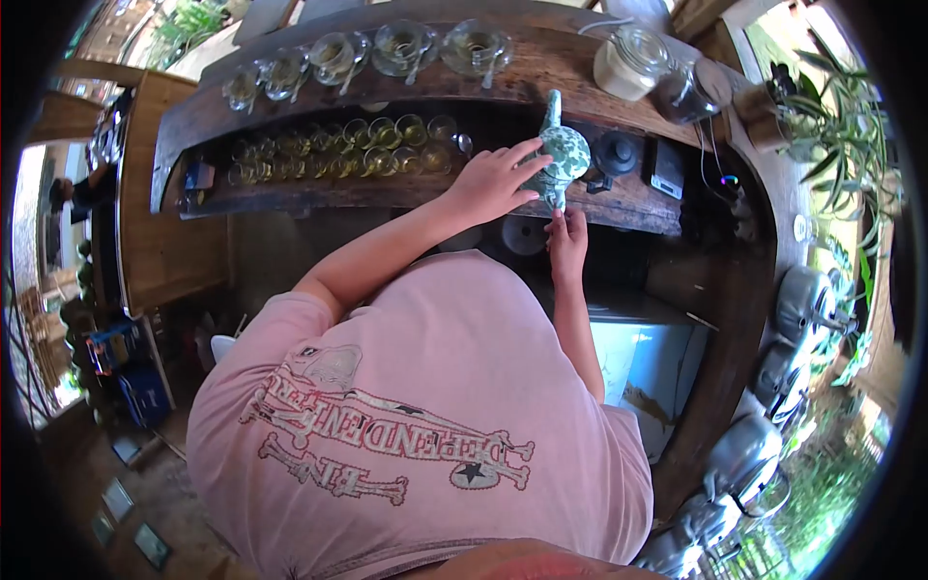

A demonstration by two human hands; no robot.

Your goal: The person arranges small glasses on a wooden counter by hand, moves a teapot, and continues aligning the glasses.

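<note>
A green-and-white patterned teapot (568,147) is held over the wooden counter, its spout pointing away from me. My left hand (491,181) lies against the pot's left side, with several fingers spread across its body. Below the pot, my right hand (568,237) has its fingers closed around the handle end nearest me. Just right of the teapot stands a dark, lidded pot (616,153) on the lower shelf. To the left, glass cups (410,129) with yellowish liquid stand in rows.
Glass cups on saucers with spoons (477,46) line the upper ledge (541,72). A lidded glass jar (630,64) and a dark jar (694,92) stand at the upper right. A small flat device (667,169) lies on the shelf. Metal kettles (744,449) line the right edge.
</note>
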